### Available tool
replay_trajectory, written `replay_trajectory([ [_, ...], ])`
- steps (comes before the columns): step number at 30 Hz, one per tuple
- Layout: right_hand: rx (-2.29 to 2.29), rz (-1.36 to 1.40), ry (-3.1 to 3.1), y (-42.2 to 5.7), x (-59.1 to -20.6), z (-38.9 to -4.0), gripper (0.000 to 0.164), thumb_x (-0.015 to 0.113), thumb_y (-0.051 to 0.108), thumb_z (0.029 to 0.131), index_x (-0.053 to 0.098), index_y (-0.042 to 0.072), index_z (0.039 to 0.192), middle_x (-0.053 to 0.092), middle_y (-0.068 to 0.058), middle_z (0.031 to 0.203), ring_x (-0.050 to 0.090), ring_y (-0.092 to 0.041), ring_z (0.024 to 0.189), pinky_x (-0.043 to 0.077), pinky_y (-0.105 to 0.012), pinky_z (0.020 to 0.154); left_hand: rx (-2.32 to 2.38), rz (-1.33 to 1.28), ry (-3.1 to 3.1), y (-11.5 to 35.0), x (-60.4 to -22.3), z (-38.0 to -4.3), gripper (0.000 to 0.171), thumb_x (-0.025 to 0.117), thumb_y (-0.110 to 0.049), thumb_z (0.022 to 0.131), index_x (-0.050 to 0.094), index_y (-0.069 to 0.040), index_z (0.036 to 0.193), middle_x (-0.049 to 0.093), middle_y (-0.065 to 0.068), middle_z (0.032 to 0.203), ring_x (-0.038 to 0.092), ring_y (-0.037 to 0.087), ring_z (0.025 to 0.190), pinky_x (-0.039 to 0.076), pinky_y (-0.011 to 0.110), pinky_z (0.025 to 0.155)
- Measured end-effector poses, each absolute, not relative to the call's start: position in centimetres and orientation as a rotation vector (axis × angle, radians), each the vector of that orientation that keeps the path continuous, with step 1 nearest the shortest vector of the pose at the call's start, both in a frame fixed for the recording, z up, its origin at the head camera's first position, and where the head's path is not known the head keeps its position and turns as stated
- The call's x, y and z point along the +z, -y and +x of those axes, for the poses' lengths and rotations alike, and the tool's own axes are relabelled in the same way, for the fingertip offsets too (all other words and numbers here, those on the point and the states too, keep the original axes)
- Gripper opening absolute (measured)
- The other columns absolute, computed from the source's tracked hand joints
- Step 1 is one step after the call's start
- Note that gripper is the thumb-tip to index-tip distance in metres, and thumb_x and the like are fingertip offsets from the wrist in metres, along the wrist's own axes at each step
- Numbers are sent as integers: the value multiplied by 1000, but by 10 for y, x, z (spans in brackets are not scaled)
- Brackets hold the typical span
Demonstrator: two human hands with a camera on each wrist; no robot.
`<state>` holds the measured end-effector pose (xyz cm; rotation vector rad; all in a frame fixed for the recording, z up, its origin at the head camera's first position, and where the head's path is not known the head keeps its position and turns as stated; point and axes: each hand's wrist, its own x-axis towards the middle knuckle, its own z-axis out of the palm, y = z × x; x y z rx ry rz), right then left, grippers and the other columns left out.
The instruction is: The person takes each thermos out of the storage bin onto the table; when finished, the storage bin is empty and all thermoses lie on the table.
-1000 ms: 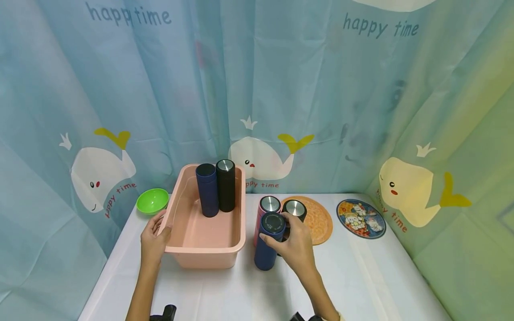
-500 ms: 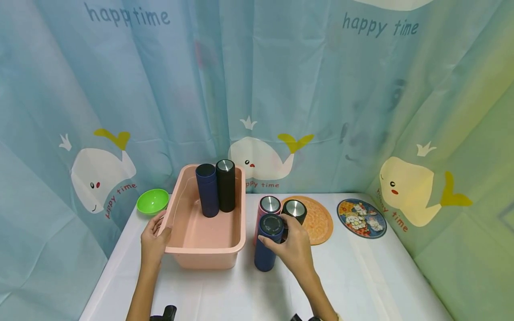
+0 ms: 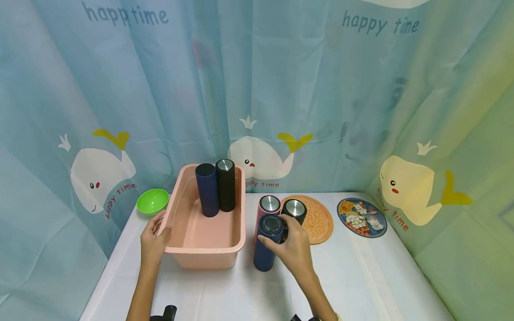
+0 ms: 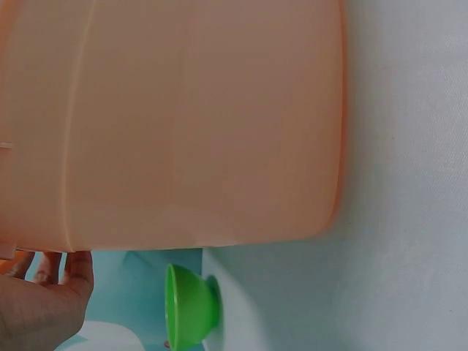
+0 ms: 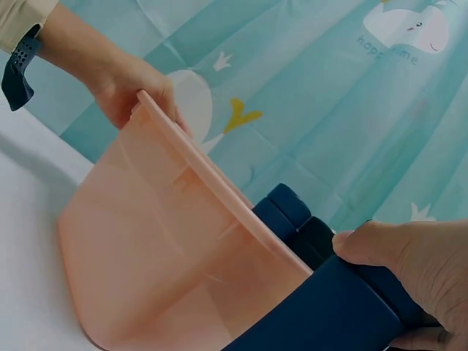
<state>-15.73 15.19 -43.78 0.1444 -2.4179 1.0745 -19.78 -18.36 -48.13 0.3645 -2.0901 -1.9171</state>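
In the head view a pink plastic basin (image 3: 201, 261) stands left of centre. My left hand (image 3: 153, 240) grips its left rim, with the thumb over the edge; the left wrist view shows the fingers (image 4: 77, 272) against the basin's outer wall. Inside, a dark blue thermos (image 3: 209, 196) and a black thermos (image 3: 226, 189) stand side by side towards the back. My right hand (image 3: 295, 249) holds another dark blue thermos (image 3: 265, 256) near its lid, upright right of the basin. Just behind it are a pink thermos (image 3: 270, 204) and a black thermos (image 3: 295, 208), both partly hidden.
A green bowl (image 3: 152, 201) sits left of the basin near the curtain (image 3: 257, 89). An orange round mat (image 3: 319, 223) lies behind the loose thermoses, and a round cartoon-printed mat (image 3: 361, 218) lies farther right. All rest on a white-covered table (image 3: 361, 276).
The held blue thermos and my right hand have shifted very slightly, the lid moving a little to the left. My left hand and the basin stay where they were.
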Motion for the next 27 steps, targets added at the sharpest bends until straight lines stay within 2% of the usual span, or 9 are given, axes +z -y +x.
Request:
replay_trajectory([
  [10, 1074, 117, 2467, -152, -436, -154, 74, 91, 37, 64, 59, 4, 122, 66, -10, 112, 66, -20, 89, 60, -32, 71, -1912, 377, 2088, 183, -480, -198, 50, 55, 1, 94, 47, -7, 142, 50, 8, 133, 46, 2, 112, 41, -2, 82],
  [20, 1111, 108, 2471, -153, -437, -152, 78, 90, 37, 63, 58, 5, 125, 64, -12, 116, 66, -22, 97, 60, -30, 75, -1932, 358, 2091, 183, -478, -195, 52, 55, 0, 95, 43, -5, 145, 47, 18, 142, 43, 23, 129, 38, -4, 82],
  [27, 1126, 119, 2465, -153, -438, -151, 80, 91, 36, 63, 57, 3, 127, 64, -13, 119, 67, -23, 100, 60, -30, 76, -1943, 366, 2086, 182, -478, -195, 52, 54, 1, 95, 43, -6, 145, 47, 17, 141, 43, 20, 127, 39, -3, 82],
])
